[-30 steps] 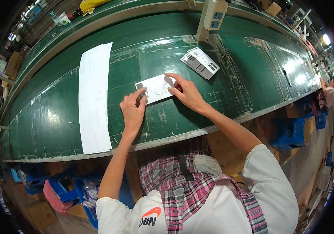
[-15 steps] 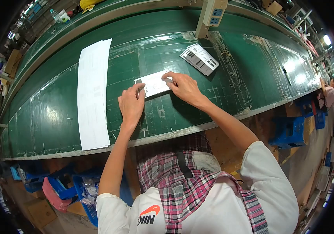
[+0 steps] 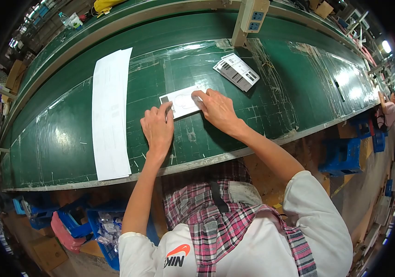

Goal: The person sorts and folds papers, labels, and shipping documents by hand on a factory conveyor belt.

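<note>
A small white printed paper lies on the green table between my two hands. My left hand grips its left edge, with the thumb along the side and the fingers bent. At the paper's right end, my right hand holds it with thumb and curled fingers. A stack of printed leaflets sits beyond my right hand, slightly fanned. To the left of my left hand, long white sheets lie in a pile reaching to the table's front edge.
A post with power sockets rises at the table's back. Under the table are a blue crate with plastic bags at left and a blue stool at right. Another person is at the far right edge.
My right hand's fingers have closed further over the paper's right end. My left thumb and fingers have drawn nearer together at its left edge. The paper has barely shifted.
</note>
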Motion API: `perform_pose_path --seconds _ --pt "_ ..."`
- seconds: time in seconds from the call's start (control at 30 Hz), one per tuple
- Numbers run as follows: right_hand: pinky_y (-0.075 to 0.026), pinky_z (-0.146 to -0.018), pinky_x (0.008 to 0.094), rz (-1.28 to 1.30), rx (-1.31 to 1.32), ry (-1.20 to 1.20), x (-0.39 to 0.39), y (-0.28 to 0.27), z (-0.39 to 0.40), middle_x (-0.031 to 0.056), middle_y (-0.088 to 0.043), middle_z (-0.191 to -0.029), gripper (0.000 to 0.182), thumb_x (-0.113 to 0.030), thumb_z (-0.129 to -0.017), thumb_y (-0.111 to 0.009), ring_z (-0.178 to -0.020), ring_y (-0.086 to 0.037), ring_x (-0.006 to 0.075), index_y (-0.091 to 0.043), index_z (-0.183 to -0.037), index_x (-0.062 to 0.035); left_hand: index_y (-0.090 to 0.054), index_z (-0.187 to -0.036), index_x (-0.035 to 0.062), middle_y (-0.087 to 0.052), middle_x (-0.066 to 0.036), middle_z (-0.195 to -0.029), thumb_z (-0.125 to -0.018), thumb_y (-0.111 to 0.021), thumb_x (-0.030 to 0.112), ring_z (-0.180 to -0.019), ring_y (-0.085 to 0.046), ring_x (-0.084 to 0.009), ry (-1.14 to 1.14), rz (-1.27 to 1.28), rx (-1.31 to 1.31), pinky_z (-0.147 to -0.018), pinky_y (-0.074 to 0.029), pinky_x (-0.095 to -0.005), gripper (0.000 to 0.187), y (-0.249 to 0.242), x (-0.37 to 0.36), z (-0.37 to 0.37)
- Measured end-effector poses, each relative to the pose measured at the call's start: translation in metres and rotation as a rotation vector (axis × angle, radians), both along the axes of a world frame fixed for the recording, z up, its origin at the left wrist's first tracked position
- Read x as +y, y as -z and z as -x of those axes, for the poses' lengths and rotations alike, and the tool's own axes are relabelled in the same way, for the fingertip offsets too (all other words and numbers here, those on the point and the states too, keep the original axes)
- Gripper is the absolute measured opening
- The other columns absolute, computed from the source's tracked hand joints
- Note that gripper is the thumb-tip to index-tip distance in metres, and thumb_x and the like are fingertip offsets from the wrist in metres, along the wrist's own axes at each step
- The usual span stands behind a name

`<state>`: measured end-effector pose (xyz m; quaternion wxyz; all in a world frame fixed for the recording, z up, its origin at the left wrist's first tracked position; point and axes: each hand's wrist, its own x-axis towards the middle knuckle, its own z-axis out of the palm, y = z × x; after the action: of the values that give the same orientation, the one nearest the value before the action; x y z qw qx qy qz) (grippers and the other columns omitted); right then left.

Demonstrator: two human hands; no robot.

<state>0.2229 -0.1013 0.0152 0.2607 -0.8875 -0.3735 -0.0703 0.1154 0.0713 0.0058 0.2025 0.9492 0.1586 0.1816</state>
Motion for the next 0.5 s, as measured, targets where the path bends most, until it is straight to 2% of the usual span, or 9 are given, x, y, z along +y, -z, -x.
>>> perform_pose_path --seconds 0.17,0.3,0.5 --pt "-0.053 -0.068 0.0452 0.019 -0.028 -0.016 0.000 -0.003 0.001 0.0167 -0.063 -0.086 0.028 -0.009 -0.090 -0.062 -0.080 -0.066 0.0346 -0.065 -0.117 -0.0122 -0.066 -0.123 0.0142 -0.059 -0.009 -0.105 -0.091 -0.065 0.014 -0.101 -0.055 -0.0263 -0.014 -0.109 -0.136 -0.091 -0.040 -0.0425 0.032 0.003 -0.004 0.002" --pt "-0.053 -0.067 0.0449 0.038 -0.028 -0.030 0.001 -0.001 -0.002 0.0165 -0.063 -0.085 0.030 -0.008 -0.089 -0.062 -0.080 -0.066 0.0343 -0.065 -0.119 -0.0124 -0.067 -0.121 0.0121 -0.059 -0.008 -0.120 -0.094 -0.063 0.009 -0.116 -0.054 -0.0273 0.148 -0.143 -0.221 -0.102 -0.037 -0.0434 0.027 0.008 -0.002 0.000" --pt "-0.053 -0.064 0.0444 0.069 -0.018 -0.030 0.000 -0.004 -0.002 0.0164 -0.064 -0.085 0.031 -0.008 -0.089 -0.062 -0.079 -0.066 0.0337 -0.065 -0.120 -0.0130 -0.069 -0.110 0.0086 -0.063 -0.008 -0.110 -0.090 -0.066 0.006 -0.105 -0.059 -0.0274 0.347 -0.202 -0.281 -0.094 -0.047 -0.0413 0.021 -0.002 0.009 -0.001"
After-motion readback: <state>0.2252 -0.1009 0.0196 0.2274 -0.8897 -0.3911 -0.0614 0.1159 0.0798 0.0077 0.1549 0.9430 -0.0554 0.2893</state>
